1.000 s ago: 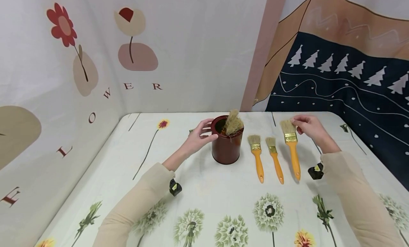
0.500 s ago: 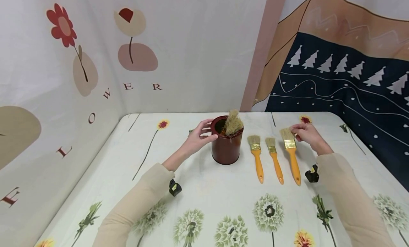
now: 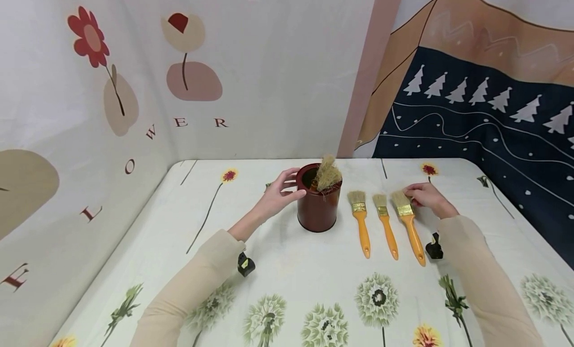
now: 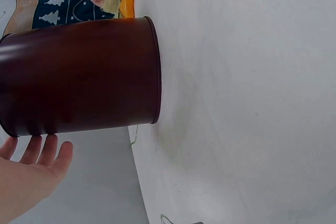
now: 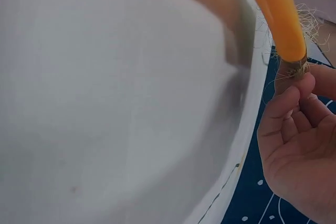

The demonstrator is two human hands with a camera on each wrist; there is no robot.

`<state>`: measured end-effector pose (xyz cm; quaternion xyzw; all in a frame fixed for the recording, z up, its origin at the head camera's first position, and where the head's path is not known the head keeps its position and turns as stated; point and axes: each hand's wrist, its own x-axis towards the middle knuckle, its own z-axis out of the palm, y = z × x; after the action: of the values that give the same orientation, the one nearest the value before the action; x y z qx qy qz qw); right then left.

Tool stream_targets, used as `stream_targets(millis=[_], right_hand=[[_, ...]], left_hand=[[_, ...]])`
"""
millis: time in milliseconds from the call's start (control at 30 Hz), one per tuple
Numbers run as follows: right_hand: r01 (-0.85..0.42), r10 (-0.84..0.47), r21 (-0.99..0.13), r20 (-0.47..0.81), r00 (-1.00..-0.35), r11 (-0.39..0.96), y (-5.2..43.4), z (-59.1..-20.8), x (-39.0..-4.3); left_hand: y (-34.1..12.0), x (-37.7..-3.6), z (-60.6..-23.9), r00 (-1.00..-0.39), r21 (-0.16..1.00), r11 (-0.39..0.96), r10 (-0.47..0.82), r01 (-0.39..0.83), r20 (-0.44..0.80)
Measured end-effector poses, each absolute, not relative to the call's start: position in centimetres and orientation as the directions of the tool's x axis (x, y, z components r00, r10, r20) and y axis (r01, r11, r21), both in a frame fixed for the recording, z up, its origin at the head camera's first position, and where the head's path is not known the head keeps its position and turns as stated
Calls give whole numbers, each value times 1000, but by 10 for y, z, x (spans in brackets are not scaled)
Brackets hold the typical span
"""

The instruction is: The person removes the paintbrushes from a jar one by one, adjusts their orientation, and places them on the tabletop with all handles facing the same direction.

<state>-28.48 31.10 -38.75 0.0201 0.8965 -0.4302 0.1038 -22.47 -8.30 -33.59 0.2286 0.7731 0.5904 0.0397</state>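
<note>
My right hand (image 3: pixel 426 197) pinches the bristles of the widest paintbrush (image 3: pixel 412 228), which has an orange handle and a gold ferrule. In the right wrist view, thumb and finger meet below the handle (image 5: pixel 275 17). To its left lie a narrow paintbrush (image 3: pixel 387 227) and a medium paintbrush (image 3: pixel 360 225), bristles pointing away from me. My left hand (image 3: pixel 278 192) rests spread fingers against the left side of a dark red can (image 3: pixel 318 210); in the left wrist view its fingertips touch the wall. A bundle of straw-coloured fibres (image 3: pixel 328 175) sticks out of the can.
A white cloth with printed flowers covers the table (image 3: pixel 287 267). Fabric with floral shapes and lettering (image 3: pixel 278 87) hangs behind, and dark fabric with white trees (image 3: pixel 475 117) hangs at the right. A black wrist device (image 3: pixel 434 247) sits at the right cuff.
My right hand has drawn the widest paintbrush toward me and slightly left, tilting its handle end to the right. The left hand and the can stay in place.
</note>
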Motion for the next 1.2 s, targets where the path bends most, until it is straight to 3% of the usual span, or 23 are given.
stream_targets(millis=[433,667,967,1200], right_hand=[[116,-20,-775,-164,-986,622,317,-397,-285],[148,66,-793,-135,-989,592,316,-393,-285],[-7,-8,-740,2,-1000,672,340,-443,-331],[-111,-102,-776,61,-993,621,316,-439,-340]], left_hand=[[-86,-245,-363,-888,924,184,389,335,244],[-87,-246,-364,-881,917,179,392,356,266],[-86,-242,-360,-894,932,183,387,314,225],[-86,-243,-361,-898,929,195,378,313,223]])
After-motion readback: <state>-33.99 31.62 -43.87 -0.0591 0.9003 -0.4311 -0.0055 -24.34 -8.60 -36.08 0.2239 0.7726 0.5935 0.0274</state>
